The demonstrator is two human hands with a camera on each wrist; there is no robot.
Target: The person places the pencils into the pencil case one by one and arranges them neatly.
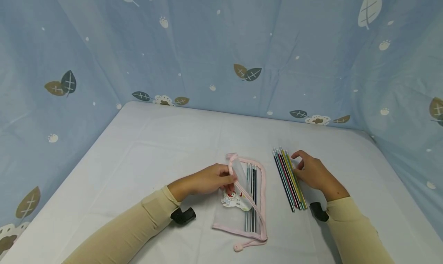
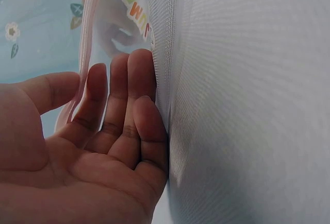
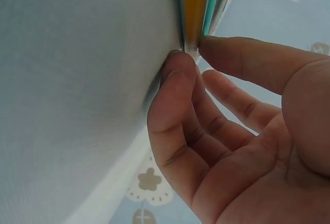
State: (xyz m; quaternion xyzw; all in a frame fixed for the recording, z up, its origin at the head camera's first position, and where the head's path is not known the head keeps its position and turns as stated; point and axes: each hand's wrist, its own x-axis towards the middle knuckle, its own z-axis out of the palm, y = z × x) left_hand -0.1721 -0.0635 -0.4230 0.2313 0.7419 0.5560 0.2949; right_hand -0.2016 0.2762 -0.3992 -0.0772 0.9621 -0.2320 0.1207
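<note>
A see-through mesh pencil case (image 1: 235,220) with pink zip edging lies on the table, its top flap lifted. My left hand (image 1: 214,177) pinches the flap's pink edge between thumb and index finger; the left wrist view shows the other fingers (image 2: 141,77) inside. Several dark and light pencils (image 1: 254,202) lie inside the case along its right side. To the right, a bundle of loose colored pencils (image 1: 288,179) lies on the table. My right hand (image 1: 313,173) is at the bundle's right side, thumb and index finger spread apart, fingertips close to a yellow pencil (image 3: 196,7).
The pencil case's pink zip pull (image 1: 238,247) hangs off its near corner. A white cloth covers the table (image 1: 166,141). Blue leaf-patterned curtains (image 1: 207,45) stand behind and at both sides. Each wrist carries a small black device (image 1: 183,216).
</note>
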